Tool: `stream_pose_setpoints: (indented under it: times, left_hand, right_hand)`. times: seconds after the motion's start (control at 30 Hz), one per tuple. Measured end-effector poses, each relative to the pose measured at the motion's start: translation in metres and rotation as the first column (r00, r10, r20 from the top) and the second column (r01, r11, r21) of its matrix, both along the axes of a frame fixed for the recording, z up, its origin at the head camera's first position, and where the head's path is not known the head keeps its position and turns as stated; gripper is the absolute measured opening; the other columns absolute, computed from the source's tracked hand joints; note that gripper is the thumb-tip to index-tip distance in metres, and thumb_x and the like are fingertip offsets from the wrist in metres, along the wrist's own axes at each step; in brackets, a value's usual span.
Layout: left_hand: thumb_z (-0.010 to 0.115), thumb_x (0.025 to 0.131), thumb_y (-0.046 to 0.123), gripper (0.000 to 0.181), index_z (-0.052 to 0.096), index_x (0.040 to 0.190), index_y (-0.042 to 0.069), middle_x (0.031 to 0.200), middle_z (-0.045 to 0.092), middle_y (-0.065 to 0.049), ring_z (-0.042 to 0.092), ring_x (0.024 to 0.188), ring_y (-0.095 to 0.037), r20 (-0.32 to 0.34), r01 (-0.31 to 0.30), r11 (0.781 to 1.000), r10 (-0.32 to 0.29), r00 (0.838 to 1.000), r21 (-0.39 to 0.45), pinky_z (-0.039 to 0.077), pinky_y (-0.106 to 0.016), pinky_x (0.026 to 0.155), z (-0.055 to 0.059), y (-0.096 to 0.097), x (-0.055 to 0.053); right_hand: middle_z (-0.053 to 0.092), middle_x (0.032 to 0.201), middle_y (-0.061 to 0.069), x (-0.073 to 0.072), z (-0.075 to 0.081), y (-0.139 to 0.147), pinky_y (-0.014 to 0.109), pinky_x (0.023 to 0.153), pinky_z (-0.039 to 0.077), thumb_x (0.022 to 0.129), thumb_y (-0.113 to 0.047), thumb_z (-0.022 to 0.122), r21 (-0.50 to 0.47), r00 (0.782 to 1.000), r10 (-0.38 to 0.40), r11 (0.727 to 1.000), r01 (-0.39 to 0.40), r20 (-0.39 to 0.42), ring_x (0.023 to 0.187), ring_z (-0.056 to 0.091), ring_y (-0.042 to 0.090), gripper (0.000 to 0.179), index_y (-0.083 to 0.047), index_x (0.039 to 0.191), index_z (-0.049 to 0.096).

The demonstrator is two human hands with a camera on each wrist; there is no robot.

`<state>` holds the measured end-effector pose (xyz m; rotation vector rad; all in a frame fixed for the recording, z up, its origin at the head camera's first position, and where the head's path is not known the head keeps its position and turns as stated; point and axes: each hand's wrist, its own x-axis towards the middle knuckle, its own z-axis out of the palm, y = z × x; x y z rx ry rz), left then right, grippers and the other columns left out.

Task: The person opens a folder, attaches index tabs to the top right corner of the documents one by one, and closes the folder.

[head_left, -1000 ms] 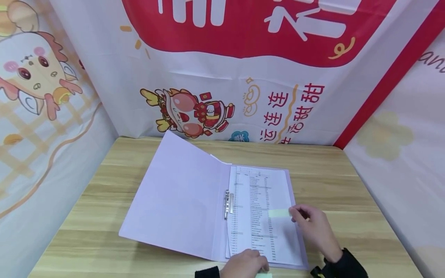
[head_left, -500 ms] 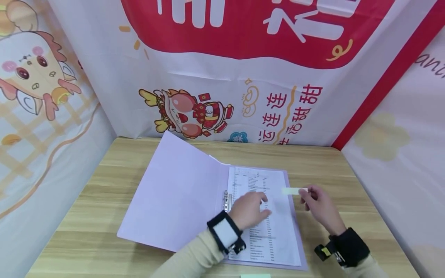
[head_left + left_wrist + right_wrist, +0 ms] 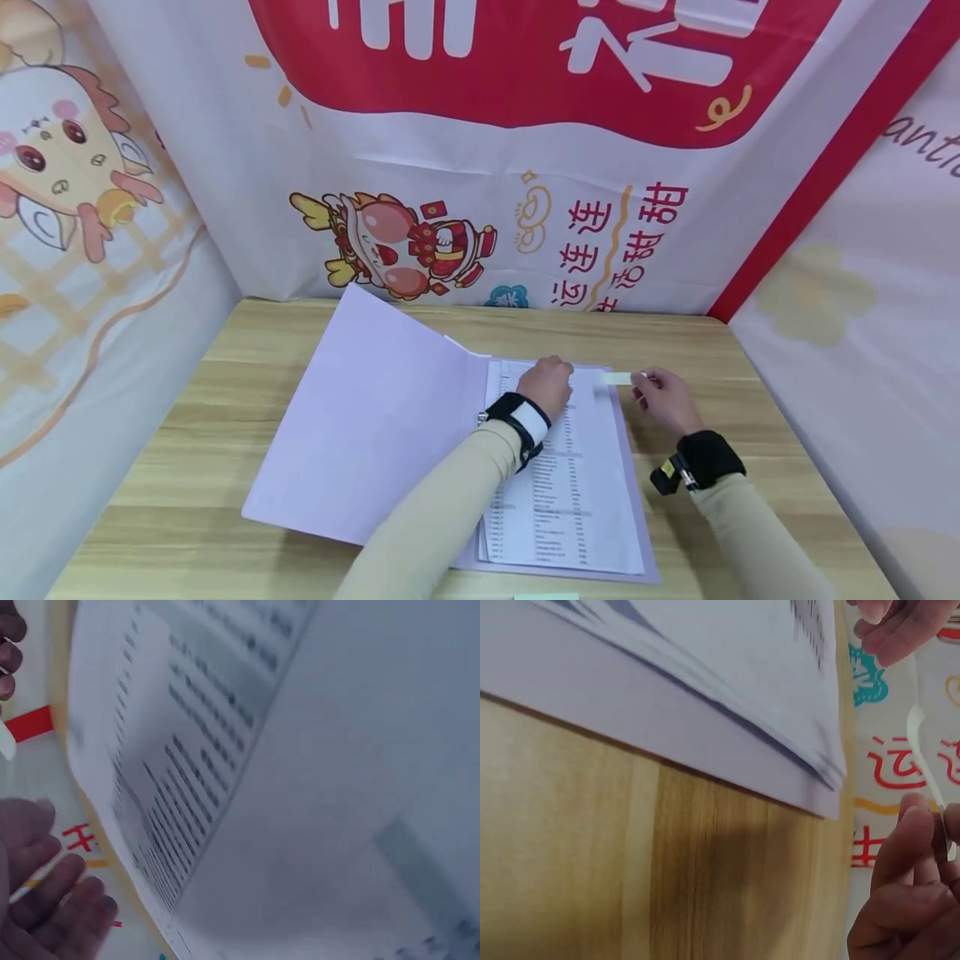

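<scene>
A light-purple folder [image 3: 360, 425] lies open on the table with a stack of printed sheets [image 3: 558, 492] on its right side. My left hand [image 3: 546, 385] is over the upper part of the sheets, its fingers loosely bent with nothing between them in the left wrist view. At the folder's upper right edge, my right hand [image 3: 667, 402] pinches one end of a pale green sticky note strip [image 3: 618, 378] between thumb and fingers. The strip's free end points left toward the sheets and curves in the right wrist view [image 3: 922, 750].
The folder's metal clip [image 3: 482, 417] is mostly hidden behind my left wrist. A pale green sticky pad [image 3: 547, 596] lies at the table's front edge. Printed cloth [image 3: 420, 150] hangs behind the wooden table [image 3: 172, 467] and along both sides.
The right hand has carried the sticky strip up from mid-page to near the top right corner. My left hand has left the sticky pad and risen across the sheets to their upper part.
</scene>
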<state>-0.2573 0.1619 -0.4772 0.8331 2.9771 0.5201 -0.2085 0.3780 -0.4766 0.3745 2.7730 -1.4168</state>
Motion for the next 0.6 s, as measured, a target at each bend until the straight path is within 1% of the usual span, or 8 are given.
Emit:
stream_pose_setpoints:
  times: [0.03,0.1,0.13,0.2,0.3,0.4,0.53,0.6]
  left_hand:
    - [0.073,0.096,0.023,0.025,0.074,0.118,0.012,0.112,0.07,-0.004,0.066,0.102,-0.018,-0.02,0.024,0.999,-0.024,1.0,-0.031,0.056,-0.028,0.082,-0.003,0.002,-0.004]
    - [0.073,0.096,0.028,0.029,0.074,0.119,0.011,0.118,0.069,-0.004,0.065,0.108,-0.018,-0.023,0.07,0.994,-0.072,0.997,-0.087,0.055,-0.027,0.088,-0.006,0.007,-0.008]
    - [0.073,0.096,0.032,0.032,0.073,0.121,0.012,0.123,0.068,-0.004,0.064,0.113,-0.018,-0.027,0.09,0.989,-0.093,0.995,-0.114,0.054,-0.028,0.092,-0.009,0.009,-0.01]
    - [0.072,0.095,0.042,0.041,0.072,0.123,0.012,0.129,0.065,-0.004,0.06,0.12,-0.019,-0.032,0.122,0.979,-0.129,0.991,-0.163,0.051,-0.03,0.098,-0.021,0.015,-0.012]
    - [0.071,0.09,0.057,0.059,0.069,0.129,0.013,0.134,0.062,-0.002,0.055,0.127,-0.019,-0.014,0.15,0.964,-0.156,0.988,-0.22,0.047,-0.033,0.104,-0.04,0.021,-0.014]
    - [0.072,0.085,0.066,0.07,0.066,0.132,0.015,0.133,0.06,0.0,0.054,0.127,-0.017,-0.012,0.149,0.957,-0.157,0.988,-0.248,0.047,-0.034,0.104,-0.052,0.023,-0.013]
    - [0.074,0.082,0.065,0.076,0.062,0.136,0.012,0.133,0.06,-0.002,0.055,0.125,-0.018,-0.045,0.144,0.962,-0.158,0.986,-0.233,0.049,-0.034,0.101,-0.056,0.024,-0.012]
    - [0.075,0.082,0.065,0.083,0.057,0.142,0.01,0.138,0.058,-0.004,0.054,0.128,-0.019,-0.05,0.139,0.964,-0.154,0.987,-0.228,0.05,-0.034,0.101,-0.055,0.024,-0.013]
  right_hand:
    - [0.067,0.093,0.017,-0.004,-0.002,0.001,0.03,0.066,0.051,0.109,-0.026,0.05,-0.006,1.0,0.004,1.0,-0.004,0.003,0.075,0.061,0.019,0.033,0.005,0.104,0.06]
    - [0.067,0.096,0.018,-0.012,-0.006,0.002,0.031,0.068,0.052,0.109,-0.026,0.049,-0.018,1.0,0.012,1.0,-0.012,0.014,0.076,0.062,0.019,0.033,0.005,0.104,0.059]
    - [0.067,0.096,0.017,-0.016,-0.009,0.003,0.032,0.067,0.052,0.109,-0.026,0.049,-0.026,1.0,0.015,1.0,-0.014,0.02,0.076,0.062,0.019,0.033,0.005,0.104,0.059]
    - [0.067,0.095,0.015,-0.022,-0.014,0.005,0.031,0.065,0.051,0.109,-0.026,0.049,-0.042,1.0,0.013,0.999,-0.011,0.029,0.076,0.062,0.017,0.033,0.005,0.103,0.059]
    - [0.067,0.092,0.011,-0.029,-0.023,0.006,0.029,0.063,0.05,0.108,-0.025,0.049,-0.092,0.998,0.014,0.996,-0.008,0.055,0.074,0.062,0.016,0.032,0.005,0.104,0.059]
    - [0.067,0.089,0.008,-0.032,-0.031,0.007,0.029,0.062,0.051,0.108,-0.026,0.05,-0.142,0.994,0.005,0.99,0.01,0.106,0.073,0.062,0.015,0.032,0.004,0.107,0.059]
    - [0.068,0.091,0.007,-0.034,-0.038,0.006,0.029,0.063,0.051,0.109,-0.027,0.048,-0.147,0.989,-0.013,0.989,0.036,0.149,0.075,0.061,0.016,0.032,0.003,0.112,0.06]
    - [0.068,0.093,0.009,-0.035,-0.039,0.004,0.029,0.064,0.052,0.109,-0.028,0.048,-0.131,0.988,-0.023,0.99,0.043,0.153,0.077,0.061,0.017,0.033,0.002,0.115,0.061]
